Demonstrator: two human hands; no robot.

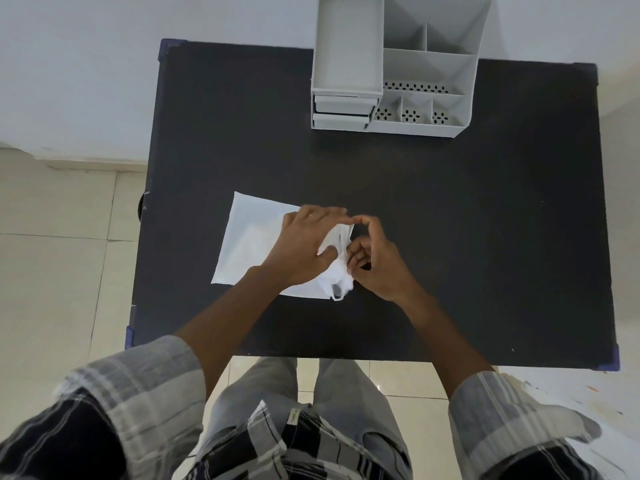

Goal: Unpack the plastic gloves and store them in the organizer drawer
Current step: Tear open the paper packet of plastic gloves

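The task looks to be at an early stage: the plastic glove packet (249, 237) lies flat on the black bench (450, 220), well short of the grey organizer (398, 74) that stands at the bench's far edge. The person's left hand (301, 247) presses down on the packet's end nearest the right hand, fingers spread and thumb tucked against the crumpled plastic. The right hand (374, 261) meets it there, its fingers pinched on a bunched bit of white film (341, 268), apparently working the packet open or drawing gloves out. No gloves lie loose on the bench. The organizer's top drawer (346, 53) appears pulled out and bare, so extraction, carrying and stowing all seem left to do.
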